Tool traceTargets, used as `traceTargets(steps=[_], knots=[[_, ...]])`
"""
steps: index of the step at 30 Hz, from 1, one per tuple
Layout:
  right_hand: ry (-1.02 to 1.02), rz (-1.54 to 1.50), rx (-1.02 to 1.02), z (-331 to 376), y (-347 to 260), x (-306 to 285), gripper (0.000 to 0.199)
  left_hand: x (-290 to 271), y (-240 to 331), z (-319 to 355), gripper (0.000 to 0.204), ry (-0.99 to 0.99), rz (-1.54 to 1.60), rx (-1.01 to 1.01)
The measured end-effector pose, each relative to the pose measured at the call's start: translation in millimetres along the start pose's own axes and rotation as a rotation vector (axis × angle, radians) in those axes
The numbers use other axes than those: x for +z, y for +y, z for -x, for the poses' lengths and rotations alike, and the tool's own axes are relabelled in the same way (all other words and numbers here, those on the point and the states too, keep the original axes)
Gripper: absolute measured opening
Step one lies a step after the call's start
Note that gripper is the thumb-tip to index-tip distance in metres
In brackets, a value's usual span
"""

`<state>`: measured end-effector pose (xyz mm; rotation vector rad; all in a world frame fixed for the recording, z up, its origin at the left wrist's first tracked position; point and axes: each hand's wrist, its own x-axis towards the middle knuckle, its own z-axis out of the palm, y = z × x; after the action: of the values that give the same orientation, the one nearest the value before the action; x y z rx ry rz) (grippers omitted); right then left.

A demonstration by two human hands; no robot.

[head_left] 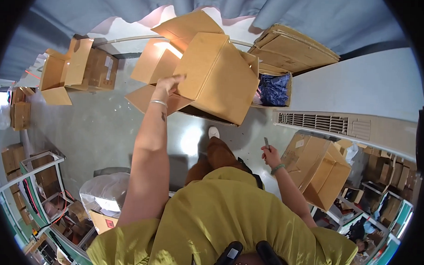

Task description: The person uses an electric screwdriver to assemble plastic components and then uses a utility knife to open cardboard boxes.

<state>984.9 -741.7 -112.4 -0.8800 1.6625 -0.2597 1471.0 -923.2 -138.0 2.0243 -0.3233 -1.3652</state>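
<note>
A large open cardboard box (223,81) stands tilted in front of me, its flaps spread toward the left. My left hand (169,84) reaches out and grips this box at its left edge, by the flaps; part of the grip is hidden. Off to the right, my right hand (270,157) is closed around a slim box cutter (266,142), its tip pointing away from me. That hand is apart from the large box and close to another open cardboard box (309,159) on the right.
Flattened cardboard (289,49) leans at the back right, behind a small box with a dark blue plastic bag (274,89). An open box (78,72) sits far left. A white cabinet with a vent grille (315,122) lies right. Wrapped goods (105,194) and metal racks (38,173) stand left.
</note>
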Motion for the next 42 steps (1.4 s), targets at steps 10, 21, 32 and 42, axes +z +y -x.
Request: traceTargets(steps=[10, 21, 32, 42], knots=[[0.107, -0.187, 0.258, -108.7, -3.4, -42.8, 0.019, 67.3, 12.3, 162.5, 0.029, -0.482, -0.332, 0.801], [0.468, -0.398, 0.285, -135.3, -35.0, -19.3, 0.038, -52.3, 152.9, 335.0, 0.016, -0.324, -0.111, 0.651], [0.058, 0.011, -0.414, -135.6, -271.9, 133.3, 0.016, -211.7, 70.1, 462.0, 0.020, 0.590, -0.445, 1.002], [-1.019, -0.160, -0.605, 110.8, -504.5, 343.3, 0.043, -325.5, -30.5, 437.9, 0.014, 0.910, -0.662, 1.628]])
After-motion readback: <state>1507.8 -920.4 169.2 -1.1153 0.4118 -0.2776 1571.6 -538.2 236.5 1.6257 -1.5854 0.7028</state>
